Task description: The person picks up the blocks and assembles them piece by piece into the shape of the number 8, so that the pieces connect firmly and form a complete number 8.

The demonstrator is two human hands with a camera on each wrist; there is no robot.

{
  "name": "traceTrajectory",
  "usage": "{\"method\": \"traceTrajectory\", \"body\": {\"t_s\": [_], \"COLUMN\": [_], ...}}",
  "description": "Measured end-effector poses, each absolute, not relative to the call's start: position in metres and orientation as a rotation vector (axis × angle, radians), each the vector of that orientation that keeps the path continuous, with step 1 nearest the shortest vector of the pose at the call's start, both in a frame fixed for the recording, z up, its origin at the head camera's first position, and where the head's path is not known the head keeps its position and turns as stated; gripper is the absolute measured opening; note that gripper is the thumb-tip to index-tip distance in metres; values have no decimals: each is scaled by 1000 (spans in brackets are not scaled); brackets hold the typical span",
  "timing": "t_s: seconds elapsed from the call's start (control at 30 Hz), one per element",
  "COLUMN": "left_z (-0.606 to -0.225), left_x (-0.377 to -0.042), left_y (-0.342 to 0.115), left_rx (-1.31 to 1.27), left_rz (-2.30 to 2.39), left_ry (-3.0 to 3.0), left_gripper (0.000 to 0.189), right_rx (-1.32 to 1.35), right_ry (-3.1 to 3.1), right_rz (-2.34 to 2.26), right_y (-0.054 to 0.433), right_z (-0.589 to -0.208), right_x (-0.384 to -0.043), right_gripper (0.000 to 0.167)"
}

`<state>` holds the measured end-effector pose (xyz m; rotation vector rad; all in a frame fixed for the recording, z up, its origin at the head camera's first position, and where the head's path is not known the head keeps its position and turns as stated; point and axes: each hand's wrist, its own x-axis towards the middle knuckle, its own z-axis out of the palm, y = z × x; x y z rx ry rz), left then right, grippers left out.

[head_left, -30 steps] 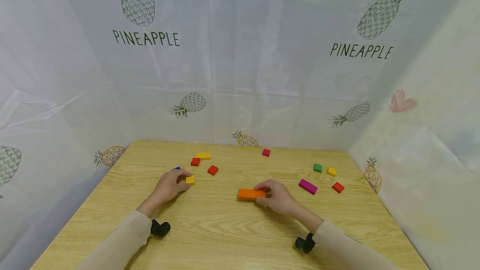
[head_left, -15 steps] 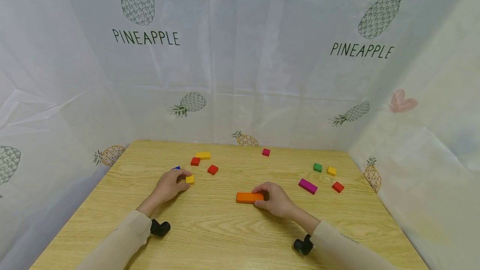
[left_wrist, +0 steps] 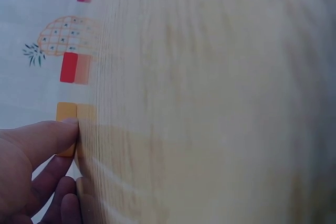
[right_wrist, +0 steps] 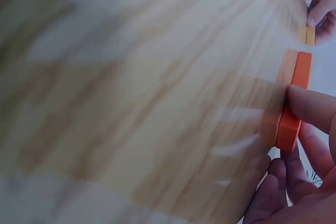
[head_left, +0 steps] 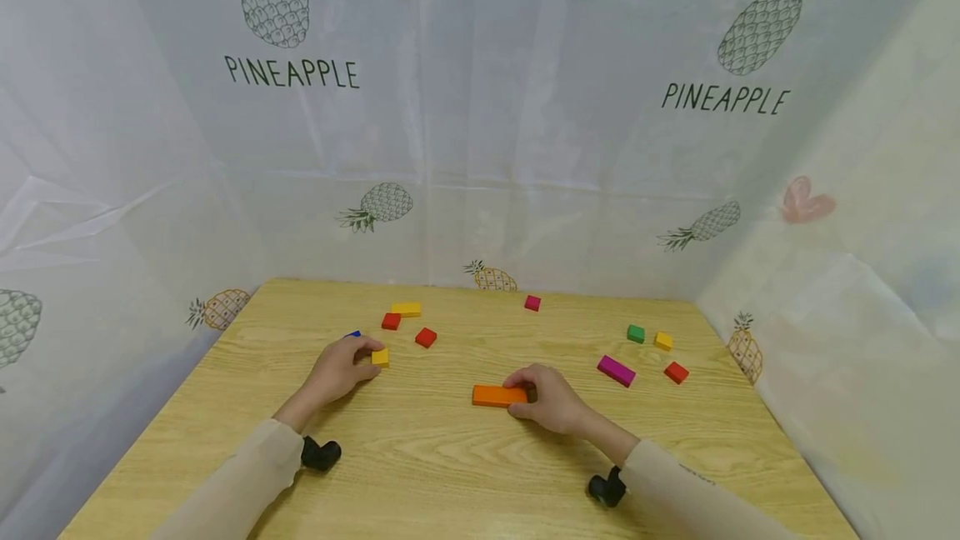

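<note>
In the head view my left hand (head_left: 337,372) pinches a small yellow block (head_left: 381,358) between thumb and fingers on the table's left side. A blue block (head_left: 352,334) shows partly behind that hand. Right of centre, my right hand (head_left: 551,400) grips the right end of a long orange block (head_left: 491,396), which lies flat on the wood. The left wrist view shows the thumb against the yellow block (left_wrist: 65,109), standing at the tabletop. In the right wrist view, thumb and fingers hold the orange block (right_wrist: 301,72) from both sides.
Beyond the hands lie two red blocks (head_left: 426,337), a long yellow block (head_left: 407,309) and a pink block (head_left: 532,303). To the right are a magenta block (head_left: 617,371), a green block (head_left: 636,334), another yellow block (head_left: 663,341) and a red one. A pineapple-print curtain (head_left: 480,107) encloses the table (head_left: 420,457).
My right hand has drawn the orange block slightly left and nearer to me, then held it there over the last half second. The left hand and its yellow block have stayed in place.
</note>
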<state>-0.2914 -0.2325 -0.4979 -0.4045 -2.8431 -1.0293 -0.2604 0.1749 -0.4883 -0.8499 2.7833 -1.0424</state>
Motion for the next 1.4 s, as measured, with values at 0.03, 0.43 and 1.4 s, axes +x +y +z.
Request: {"method": "traceTrajectory", "body": {"t_s": [0.03,0.43,1.4], "left_z": [-497,-495,-492], "left_x": [-292,-294,-293], "left_y": [-232,-231,-229], "left_rx": [-408,-410,-465], "left_rz": [-1029,-1034,-956], "left_ry": [-2842,-2846,-2818], "left_gripper": [35,35,33], "right_rx": [-853,-896,-922], "right_ry": [2775,2700,2727], "right_rz": [-1043,-1046,-1015], "right_y": [175,180,177], "right_z": [-488,-488,-490], "right_x": [-261,-267,-267], "right_gripper": [24,26,23]}}
